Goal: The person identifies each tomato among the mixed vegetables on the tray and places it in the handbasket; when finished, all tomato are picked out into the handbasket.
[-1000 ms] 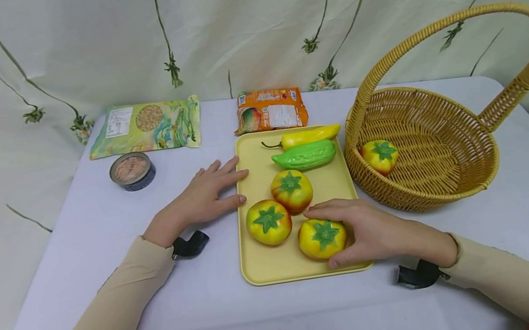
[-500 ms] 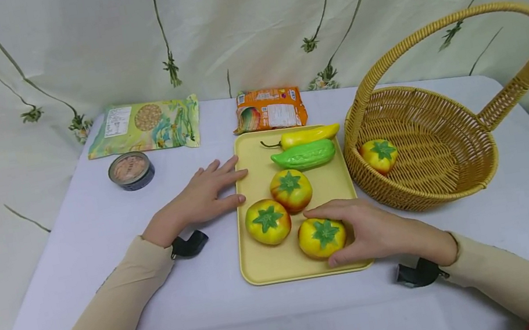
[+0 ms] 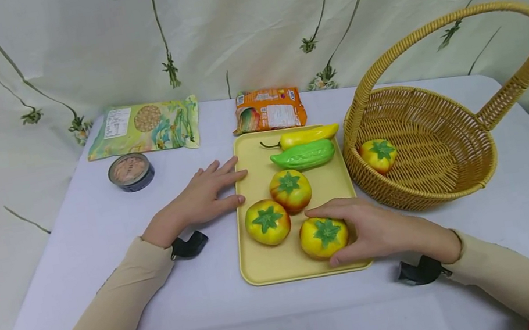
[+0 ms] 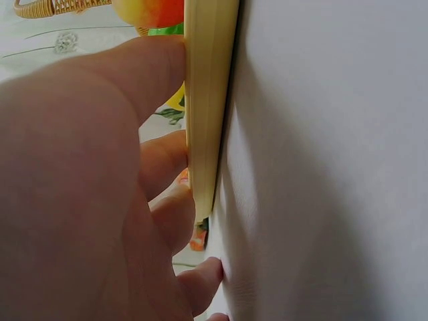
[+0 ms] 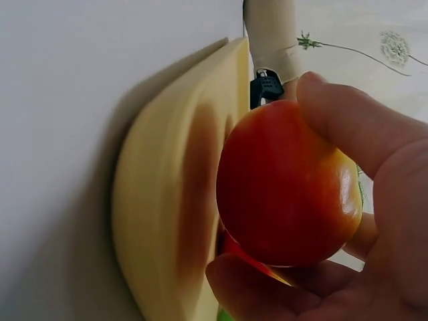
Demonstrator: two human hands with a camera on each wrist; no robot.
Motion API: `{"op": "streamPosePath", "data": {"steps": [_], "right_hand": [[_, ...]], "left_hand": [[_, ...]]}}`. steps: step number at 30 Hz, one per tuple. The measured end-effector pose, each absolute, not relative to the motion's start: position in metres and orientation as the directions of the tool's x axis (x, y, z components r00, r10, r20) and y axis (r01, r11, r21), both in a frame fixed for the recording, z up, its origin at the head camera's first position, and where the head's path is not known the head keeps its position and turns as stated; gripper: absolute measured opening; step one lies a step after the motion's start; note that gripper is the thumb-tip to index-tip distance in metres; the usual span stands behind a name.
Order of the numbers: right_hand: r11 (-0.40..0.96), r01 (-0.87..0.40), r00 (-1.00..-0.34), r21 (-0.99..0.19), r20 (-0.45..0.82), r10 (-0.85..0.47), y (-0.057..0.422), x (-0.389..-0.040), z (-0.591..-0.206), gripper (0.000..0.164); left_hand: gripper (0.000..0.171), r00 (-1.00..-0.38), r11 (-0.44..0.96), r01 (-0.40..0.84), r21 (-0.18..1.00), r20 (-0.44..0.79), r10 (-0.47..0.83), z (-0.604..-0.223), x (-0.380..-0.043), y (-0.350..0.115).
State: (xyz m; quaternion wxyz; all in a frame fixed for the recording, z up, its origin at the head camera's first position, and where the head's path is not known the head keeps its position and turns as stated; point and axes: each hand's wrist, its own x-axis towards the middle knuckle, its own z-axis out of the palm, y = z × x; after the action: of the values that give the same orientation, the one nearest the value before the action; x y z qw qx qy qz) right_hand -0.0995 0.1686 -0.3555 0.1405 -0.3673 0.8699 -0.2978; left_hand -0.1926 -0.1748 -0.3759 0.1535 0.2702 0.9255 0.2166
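My right hand [image 3: 371,226] holds a yellow-and-red tomato [image 3: 324,237] with a green star-shaped top, thumb and fingers curled round its sides. In the right wrist view, the red side of this tomato [image 5: 287,187] shows close above the tray's rim; I cannot tell whether it touches the tray. Two more tomatoes, one nearer the left edge [image 3: 267,222] and one behind [image 3: 291,190], lie on the yellow tray [image 3: 287,264]. My left hand [image 3: 200,194] has its fingers spread, with thumb and fingertips touching the tray's left rim [image 4: 210,100].
A yellow pepper [image 3: 309,135] and a green bumpy vegetable [image 3: 304,155] lie at the tray's back. Right of it stands a handled wicker basket [image 3: 425,200] with one tomato [image 3: 378,156]. Behind are an orange packet [image 3: 270,111], a green packet [image 3: 146,128] and a tin [image 3: 131,172].
The tomato in my right hand has shifted very slightly to the right together with the hand. My left hand stays at the tray's rim.
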Motion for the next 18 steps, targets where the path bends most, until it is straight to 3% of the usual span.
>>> {"op": "streamPosePath", "data": {"steps": [18], "right_hand": [[0.577, -0.581, -0.727, -0.574, 0.048, -0.684, 0.188, -0.103, -0.334, 0.080]], "left_hand": [[0.062, -0.807, 0.757, 0.434, 0.489, -0.163, 0.568, -0.374, -0.192, -0.174]]}}
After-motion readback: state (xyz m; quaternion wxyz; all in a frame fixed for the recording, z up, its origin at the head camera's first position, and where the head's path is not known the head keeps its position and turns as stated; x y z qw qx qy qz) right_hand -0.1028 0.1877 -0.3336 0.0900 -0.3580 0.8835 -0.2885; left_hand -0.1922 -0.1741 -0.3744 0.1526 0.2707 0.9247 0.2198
